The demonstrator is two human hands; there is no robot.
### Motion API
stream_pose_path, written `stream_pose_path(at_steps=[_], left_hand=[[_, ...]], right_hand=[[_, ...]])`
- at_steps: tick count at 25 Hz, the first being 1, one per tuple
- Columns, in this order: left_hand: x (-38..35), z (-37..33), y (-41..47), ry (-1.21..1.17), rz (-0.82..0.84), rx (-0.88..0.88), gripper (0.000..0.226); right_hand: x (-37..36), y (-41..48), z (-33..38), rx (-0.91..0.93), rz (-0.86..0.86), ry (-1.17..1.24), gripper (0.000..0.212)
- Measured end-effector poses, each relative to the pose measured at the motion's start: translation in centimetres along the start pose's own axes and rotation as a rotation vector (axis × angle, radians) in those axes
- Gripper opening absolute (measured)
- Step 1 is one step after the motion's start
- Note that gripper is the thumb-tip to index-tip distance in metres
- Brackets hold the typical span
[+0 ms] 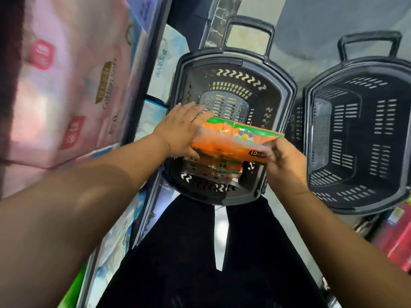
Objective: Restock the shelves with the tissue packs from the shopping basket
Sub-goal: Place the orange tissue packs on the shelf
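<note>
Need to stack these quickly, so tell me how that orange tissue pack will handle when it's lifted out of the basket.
The orange tissue pack is probably light and soft: the right hand merely pinches one end. Its glossy film wrap looks slippery, so the grip by the left hand at the other end likely helps.

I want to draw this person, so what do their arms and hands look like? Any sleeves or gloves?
No sleeves or gloves show: both the left hand and right hand are bare, and so are the left forearm and right forearm up to the picture's edge. No watch or bracelet on either wrist.
</note>
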State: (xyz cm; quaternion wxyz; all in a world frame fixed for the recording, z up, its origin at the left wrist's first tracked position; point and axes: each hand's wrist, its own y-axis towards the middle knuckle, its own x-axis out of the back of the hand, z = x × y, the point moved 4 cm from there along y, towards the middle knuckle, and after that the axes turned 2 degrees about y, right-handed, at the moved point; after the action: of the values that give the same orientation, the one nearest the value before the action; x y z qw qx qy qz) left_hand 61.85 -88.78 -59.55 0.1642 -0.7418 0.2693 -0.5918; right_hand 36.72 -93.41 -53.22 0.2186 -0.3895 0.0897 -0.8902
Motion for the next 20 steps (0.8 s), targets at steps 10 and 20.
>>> stream_pose_path(at_steps=[10, 20], left_hand=[[8.0, -3.2, -8.0, -0.247, -0.296, -0.004, 0.101], [16.4, -8.4, -21.3, -0.37, -0.543, 0.208, 0.094]], right_hand=[[7.1, -3.2, 6.2, 0.189, 0.01, 0.071, 0.044], [12.7, -2.8, 11.0, 0.442, 0.423, -0.155, 0.107]])
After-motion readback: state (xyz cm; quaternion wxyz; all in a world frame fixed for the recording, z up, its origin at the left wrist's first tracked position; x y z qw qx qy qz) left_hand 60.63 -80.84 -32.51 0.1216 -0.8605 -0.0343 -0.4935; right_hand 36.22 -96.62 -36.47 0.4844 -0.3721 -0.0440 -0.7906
